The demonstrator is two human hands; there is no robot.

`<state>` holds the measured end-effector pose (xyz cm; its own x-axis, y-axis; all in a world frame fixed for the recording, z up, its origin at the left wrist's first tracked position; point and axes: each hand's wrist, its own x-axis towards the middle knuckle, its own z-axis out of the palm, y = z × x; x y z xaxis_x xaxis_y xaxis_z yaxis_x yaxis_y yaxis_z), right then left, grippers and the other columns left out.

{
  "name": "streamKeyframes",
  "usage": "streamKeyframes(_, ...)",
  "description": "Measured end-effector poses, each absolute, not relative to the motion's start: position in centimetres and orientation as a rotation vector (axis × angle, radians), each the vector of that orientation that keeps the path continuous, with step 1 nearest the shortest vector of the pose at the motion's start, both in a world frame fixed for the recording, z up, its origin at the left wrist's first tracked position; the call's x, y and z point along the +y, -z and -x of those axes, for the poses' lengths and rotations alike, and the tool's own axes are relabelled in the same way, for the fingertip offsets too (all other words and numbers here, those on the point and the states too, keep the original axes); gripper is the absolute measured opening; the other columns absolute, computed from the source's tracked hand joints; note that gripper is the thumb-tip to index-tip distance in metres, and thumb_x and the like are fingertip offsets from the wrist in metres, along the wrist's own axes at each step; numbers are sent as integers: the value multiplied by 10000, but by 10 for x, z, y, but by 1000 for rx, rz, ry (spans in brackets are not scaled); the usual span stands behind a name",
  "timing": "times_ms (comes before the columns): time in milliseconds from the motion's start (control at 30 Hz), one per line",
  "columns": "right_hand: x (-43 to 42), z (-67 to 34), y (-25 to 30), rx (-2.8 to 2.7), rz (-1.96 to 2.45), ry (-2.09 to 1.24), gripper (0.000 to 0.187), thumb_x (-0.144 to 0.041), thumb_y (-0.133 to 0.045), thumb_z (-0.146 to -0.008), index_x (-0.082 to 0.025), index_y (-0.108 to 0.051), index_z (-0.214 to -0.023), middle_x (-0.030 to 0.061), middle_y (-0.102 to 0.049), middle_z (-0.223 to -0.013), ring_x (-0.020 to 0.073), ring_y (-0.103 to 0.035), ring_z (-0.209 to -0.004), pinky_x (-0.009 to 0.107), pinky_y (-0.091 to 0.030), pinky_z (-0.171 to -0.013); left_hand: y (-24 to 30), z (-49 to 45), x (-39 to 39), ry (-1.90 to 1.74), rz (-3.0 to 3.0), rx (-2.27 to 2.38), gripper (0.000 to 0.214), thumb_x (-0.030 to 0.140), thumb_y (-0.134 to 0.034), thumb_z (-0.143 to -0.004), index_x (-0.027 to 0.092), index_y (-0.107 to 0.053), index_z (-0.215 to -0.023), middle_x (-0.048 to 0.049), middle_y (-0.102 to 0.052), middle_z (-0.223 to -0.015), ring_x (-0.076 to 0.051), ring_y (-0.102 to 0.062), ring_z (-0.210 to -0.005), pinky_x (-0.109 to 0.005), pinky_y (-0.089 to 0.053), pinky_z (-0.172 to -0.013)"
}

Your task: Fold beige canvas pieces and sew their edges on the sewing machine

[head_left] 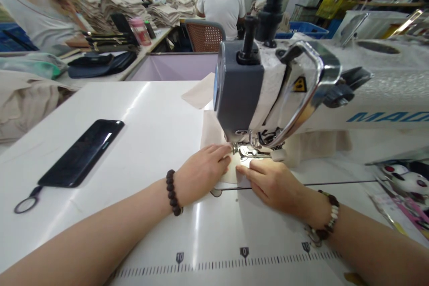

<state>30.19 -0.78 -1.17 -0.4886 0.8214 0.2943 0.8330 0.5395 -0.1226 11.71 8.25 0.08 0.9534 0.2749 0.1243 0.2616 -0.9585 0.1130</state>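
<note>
- Fabric (212,132), pale beige, lies on the desk (100,111) at about 12 o'clock from the sewer's chest, its edge running under the presser foot (250,151) of the sewing machine (239,89).
- Left hand (201,174) rests flat on the fabric at about 11 o'clock, open with the fingers together, the fingertips (224,152) just beside the presser foot.
- Right hand (271,185) lies open at about 1 o'clock, fingers together and pressing down on the fabric, close to the presser foot.
- Neither hand pinches or grips; they sit apart, with a narrow strip of lit fabric between them.
- Phone (80,154), black, lies on the desk at about 10 o'clock, well apart from the left hand.
- Bead bracelets circle both wrists: dark wooden beads (172,192) on the left, mixed beads (330,216) on the right.
- Co-worker (221,4), in a white shirt, sits with their back turned at 12 o'clock beyond the desk.
</note>
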Motion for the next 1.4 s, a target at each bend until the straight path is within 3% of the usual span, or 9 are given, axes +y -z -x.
streamKeyframes(133,-10,-302,11,-2512,1217,90,317,-148,-309,-894,-131,-623,-859,23,-512,-615,142,-420,-560,292,-284,-528,-9,-113,71,-77,-2934,294,194,135,-388,-905,130,-582,-898,-66,-572,-930,-175,-537,-922,-312,-477,-830)
streamKeyframes(467,-3,-300,13,-2431,1518,50,353,-95,-402,-800,-107,-559,-1116,55,-586,-744,151,-513,-652,264,-356,-569,3,-119,86,-168,-2903,408,195,95,-386,-897,114,-565,-971,-70,-564,-1001,-156,-522,-1024,-288,-447,-917)
streamKeyframes(600,-2,-298,14,-2398,1580,48,351,-88,-431,-776,-107,-569,-1098,67,-607,-788,167,-543,-694,269,-377,-585,5,-123,90,-174,-2911,436,198,109,-378,-906,94,-563,-976,-80,-566,-1004,-162,-516,-1042,-305,-413,-964)
streamKeyframes(1100,-3,-297,12,-2398,1620,-28,341,-90,-452,-775,-116,-568,-1094,75,-619,-837,174,-556,-743,269,-397,-622,-1,-125,93,-226,-2937,507,193,156,-418,-899,84,-563,-1004,-94,-568,-1008,-205,-519,-986,-339,-450,-897)
streamKeyframes(1267,-5,-304,11,-2432,1429,-32,278,-98,-408,-808,-119,-581,-1024,44,-584,-739,147,-517,-662,264,-360,-581,-13,-116,70,-89,-2904,495,164,253,-522,-863,107,-575,-915,-92,-583,-945,-213,-535,-945,-345,-477,-832)
streamKeyframes(1400,-9,-309,6,-2518,1243,-37,266,-128,-337,-857,-146,-600,-896,22,-536,-651,139,-449,-576,277,-305,-530,-19,-111,50,-38,-2900,346,95,149,-474,-878,143,-569,-873,-58,-588,-905,-172,-544,-897,-295,-465,-828)
